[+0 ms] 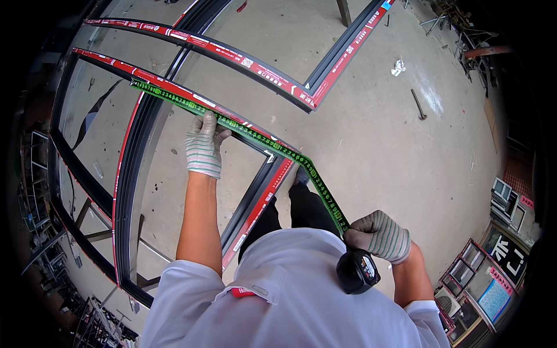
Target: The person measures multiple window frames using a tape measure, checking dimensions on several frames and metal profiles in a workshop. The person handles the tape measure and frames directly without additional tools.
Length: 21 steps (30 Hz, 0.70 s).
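A green tape measure blade [255, 135] runs along a dark frame bar covered with red film [168, 87]. Past the bar's right corner it bends down toward my body. My left hand [204, 148], in a striped work glove, pinches the blade at the bar's near edge; part of its grip is hidden. My right hand [380, 235], gloved alike, is closed on the blade close to the black tape measure case [357, 271], which hangs just below it in front of my shirt. The blade's far end lies near the bar's left part.
A second red-filmed frame [255, 68] lies beyond the first. Curved dark bars [130, 174] join the work on the left. A hammer-like tool [418, 104] and a white scrap [398, 66] lie on the concrete floor. Framed panels and a sign [505, 255] stand at right.
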Each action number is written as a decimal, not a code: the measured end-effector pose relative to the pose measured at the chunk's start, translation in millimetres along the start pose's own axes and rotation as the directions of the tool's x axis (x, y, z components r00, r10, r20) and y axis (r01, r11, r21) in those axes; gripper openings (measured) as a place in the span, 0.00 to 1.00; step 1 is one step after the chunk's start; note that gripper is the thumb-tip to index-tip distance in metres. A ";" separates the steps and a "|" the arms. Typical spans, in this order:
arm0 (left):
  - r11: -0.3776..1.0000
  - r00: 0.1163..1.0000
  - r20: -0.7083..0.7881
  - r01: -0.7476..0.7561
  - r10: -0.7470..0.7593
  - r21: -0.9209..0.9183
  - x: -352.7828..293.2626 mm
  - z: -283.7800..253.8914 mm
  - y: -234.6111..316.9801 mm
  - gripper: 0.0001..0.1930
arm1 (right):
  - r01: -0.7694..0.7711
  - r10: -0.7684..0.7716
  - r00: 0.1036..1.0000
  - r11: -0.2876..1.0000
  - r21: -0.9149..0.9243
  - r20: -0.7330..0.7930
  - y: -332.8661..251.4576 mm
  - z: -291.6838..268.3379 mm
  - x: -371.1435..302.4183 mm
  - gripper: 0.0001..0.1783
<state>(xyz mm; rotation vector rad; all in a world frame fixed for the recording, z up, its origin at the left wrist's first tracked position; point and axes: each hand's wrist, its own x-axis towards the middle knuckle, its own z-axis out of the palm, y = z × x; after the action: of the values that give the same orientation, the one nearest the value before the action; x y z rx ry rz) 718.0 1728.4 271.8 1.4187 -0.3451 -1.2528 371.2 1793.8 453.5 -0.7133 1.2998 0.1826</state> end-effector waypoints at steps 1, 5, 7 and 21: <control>1.000 1.000 0.028 0.003 -0.003 0.003 2.9 11.1 3.6 0.10 | -0.005 0.005 1.000 1.000 0.025 0.003 1.2 -9.1 -3.1 0.15; 0.997 0.997 0.075 0.009 -0.015 0.078 26.0 43.9 -2.8 0.12 | 0.065 -0.062 0.995 0.997 0.037 -0.080 13.0 -27.1 3.8 0.16; 0.983 0.998 0.053 0.033 -0.044 0.183 34.7 67.6 -1.4 0.15 | 0.085 -0.081 0.992 0.996 0.038 -0.101 17.8 -44.9 8.1 0.16; 0.896 0.990 -0.089 0.135 -0.107 0.423 134.1 66.9 11.7 0.12 | 0.094 -0.089 0.988 0.995 0.038 -0.125 -50.2 -64.7 78.6 0.15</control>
<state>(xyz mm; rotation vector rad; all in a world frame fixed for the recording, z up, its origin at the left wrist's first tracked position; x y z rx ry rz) 720.3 1583.3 232.7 1.8763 -0.5185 -1.2778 366.5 1697.1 394.1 -0.7552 1.3813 0.0359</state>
